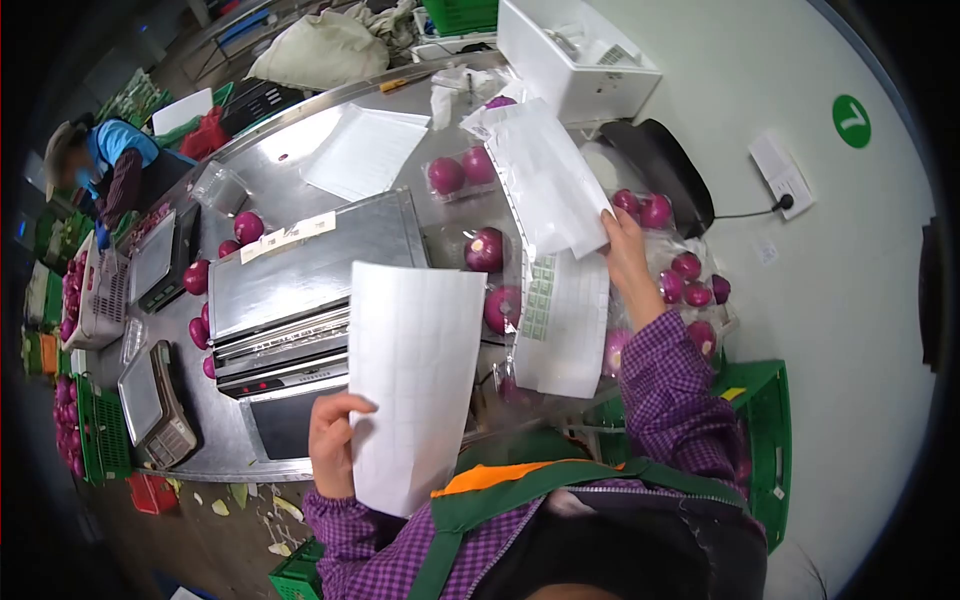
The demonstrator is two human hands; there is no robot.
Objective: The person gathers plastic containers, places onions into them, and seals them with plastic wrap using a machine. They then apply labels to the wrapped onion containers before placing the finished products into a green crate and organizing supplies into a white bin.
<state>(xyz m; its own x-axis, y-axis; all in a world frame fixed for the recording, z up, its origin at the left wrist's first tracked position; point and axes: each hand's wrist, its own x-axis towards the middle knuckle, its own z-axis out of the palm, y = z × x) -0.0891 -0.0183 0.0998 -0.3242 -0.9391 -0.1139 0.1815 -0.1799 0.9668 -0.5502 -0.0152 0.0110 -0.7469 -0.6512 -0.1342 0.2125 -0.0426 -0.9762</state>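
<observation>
My left hand [335,435] is closed on the lower left edge of a long white sheet [418,370], which hangs in front of my body. Out to the right, my right hand [630,258] pinches the edge of another white sheet [540,180], creased and slightly shiny. Just below that one, a white label sheet [562,350] carries a strip of small green-printed labels. Behind and between the sheets lie purple onions, some in clear film, such as a wrapped onion [484,250]. More wrapped onions [690,280] sit right of my right wrist.
A metal wrapping machine [320,270] occupies the middle of the steel table [290,150]. Weighing scales [160,405] stand at its left. A white foam box [580,75] is at the back, a green crate [765,440] at lower right. Another person [115,165] works at far left.
</observation>
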